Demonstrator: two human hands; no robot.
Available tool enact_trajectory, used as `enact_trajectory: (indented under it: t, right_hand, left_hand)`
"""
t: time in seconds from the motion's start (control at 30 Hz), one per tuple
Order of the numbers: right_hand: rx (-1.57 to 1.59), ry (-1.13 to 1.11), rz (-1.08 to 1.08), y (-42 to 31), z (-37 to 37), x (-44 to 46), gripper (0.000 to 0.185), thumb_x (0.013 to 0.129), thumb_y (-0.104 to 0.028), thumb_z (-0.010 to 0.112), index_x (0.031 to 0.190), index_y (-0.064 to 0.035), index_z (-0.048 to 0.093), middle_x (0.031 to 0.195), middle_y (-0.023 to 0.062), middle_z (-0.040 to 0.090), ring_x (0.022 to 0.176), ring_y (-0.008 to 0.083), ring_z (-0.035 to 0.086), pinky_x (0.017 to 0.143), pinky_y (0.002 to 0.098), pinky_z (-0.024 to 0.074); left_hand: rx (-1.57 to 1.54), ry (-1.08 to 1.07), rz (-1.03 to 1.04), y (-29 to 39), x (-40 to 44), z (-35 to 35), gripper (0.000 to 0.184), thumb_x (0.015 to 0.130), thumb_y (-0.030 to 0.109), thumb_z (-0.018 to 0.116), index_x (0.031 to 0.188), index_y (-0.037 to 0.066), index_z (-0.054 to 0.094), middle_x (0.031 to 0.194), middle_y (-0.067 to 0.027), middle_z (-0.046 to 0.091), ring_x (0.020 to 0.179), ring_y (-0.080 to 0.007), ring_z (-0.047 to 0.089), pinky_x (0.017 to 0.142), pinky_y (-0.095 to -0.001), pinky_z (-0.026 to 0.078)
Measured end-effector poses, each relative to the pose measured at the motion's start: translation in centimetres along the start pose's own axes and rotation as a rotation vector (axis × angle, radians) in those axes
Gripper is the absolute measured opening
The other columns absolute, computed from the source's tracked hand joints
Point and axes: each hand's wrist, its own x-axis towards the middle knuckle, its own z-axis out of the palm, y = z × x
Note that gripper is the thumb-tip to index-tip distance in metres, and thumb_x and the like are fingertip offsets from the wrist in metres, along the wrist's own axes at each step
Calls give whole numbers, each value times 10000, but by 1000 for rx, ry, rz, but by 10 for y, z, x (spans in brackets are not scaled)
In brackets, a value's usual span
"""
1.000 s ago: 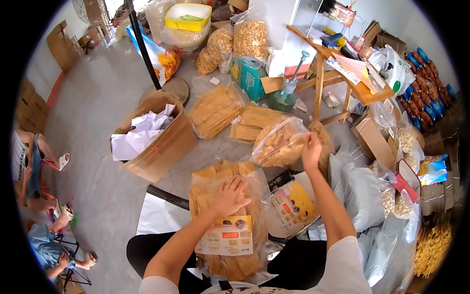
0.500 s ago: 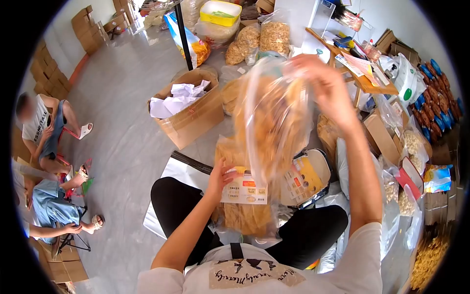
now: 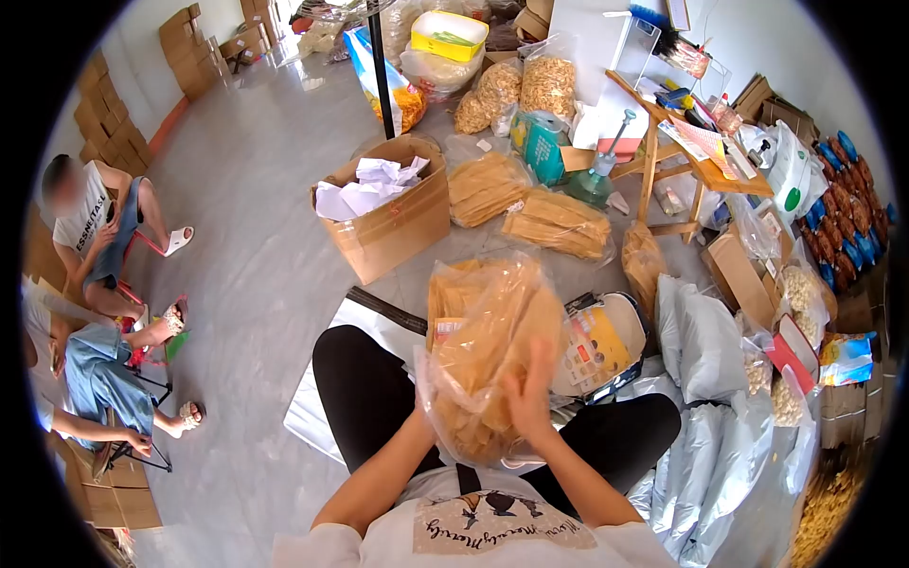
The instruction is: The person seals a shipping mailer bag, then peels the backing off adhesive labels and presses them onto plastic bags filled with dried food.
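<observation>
A clear bag of flat tan food pieces [image 3: 492,355] lies over my lap, on top of another bag of tan sheets [image 3: 450,292]. My left hand [image 3: 426,417] is at the lower left side of the upper bag, its fingers hidden by the plastic. Against the right side of that bag rests my right hand [image 3: 530,393], fingers spread. The printed label seen earlier is covered. Right of the bags is an open box with a yellow printed panel [image 3: 595,346].
A carton with white paper [image 3: 393,222] stands ahead left; two flat bags [image 3: 488,185] lie beyond. Silvery packages [image 3: 705,350] are at right, below a wooden table [image 3: 710,170]. Two seated people [image 3: 95,218] are at far left. A white sheet [image 3: 317,407] lies by my knee.
My right hand has brought the clear bag from the far right, raised it, and lowered it onto the labelled bag. My left hand has moved from that bag's top to its left side.
</observation>
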Motion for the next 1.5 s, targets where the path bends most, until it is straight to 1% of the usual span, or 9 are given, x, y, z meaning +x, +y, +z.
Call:
enact_trajectory:
  t: [0.23,0.57,0.7,0.8,1.0,1.07,1.2,1.37,1.5]
  right_hand:
    - [-132,-47,295,19,4,10,771,694,-398,683,1321,-85,364,1409,200,229,1291,436,158,1039,492,170]
    - [-257,-203,125,-5,11,30,654,754,-392,619,1295,-92,408,1428,176,190,1306,401,153,1027,512,180]
    - [-498,-226,135,19,36,10,693,763,-424,582,1342,-134,334,1451,151,119,1324,367,123,967,635,165]
    - [-504,-202,140,17,38,-2,690,762,-439,580,1333,-124,351,1449,152,131,1326,368,117,984,620,157]
    - [-158,-231,69,35,13,14,627,743,-285,646,1289,-89,408,1410,167,252,1299,333,245,1008,484,264]
    - [675,-26,358,54,-4,28,537,728,-159,649,1215,-25,465,1300,192,417,1193,313,420,950,381,367]
    - [84,702,551,197,1,26,363,741,-82,581,1072,60,529,994,236,595,936,327,576,833,364,429]
    - [-52,285,1277,307,2,-32,385,752,-113,583,1107,15,510,1057,177,580,989,289,549,799,352,435]
    - [133,743,1485,341,21,-58,388,711,-48,622,1080,18,520,1040,162,582,898,284,580,736,350,452]
  left_hand:
    - [596,489,-393,16,-3,-30,450,906,194,448,1313,35,340,1237,-135,484,1053,-271,537,858,-402,476]
    - [175,361,-145,10,-23,-73,498,806,131,439,1283,13,355,1204,-185,497,1075,-339,507,922,-476,407]
    - [372,937,137,2,-17,-52,551,821,164,459,1331,39,291,1260,-166,447,1155,-318,442,968,-418,351]
    - [1706,631,568,3,-15,-31,516,857,160,465,1337,63,301,1402,-136,266,1301,-295,238,1037,-443,201]
    - [2345,260,216,-6,39,-33,561,866,260,465,1370,110,268,1457,-118,150,1346,-296,112,1023,-579,39]
    - [2463,400,144,-4,49,-64,668,849,367,468,1406,144,173,1474,-108,70,1355,-302,43,997,-628,37]
    - [2461,508,118,-1,58,-71,755,805,406,517,1409,143,148,1479,-96,40,1353,-322,30,981,-650,35]
    - [2494,496,93,2,65,-81,737,808,359,507,1406,117,151,1477,-107,45,1353,-328,28,978,-651,39]
    - [2464,503,66,2,68,-80,735,802,340,501,1404,102,153,1475,-126,41,1353,-336,14,981,-644,21]
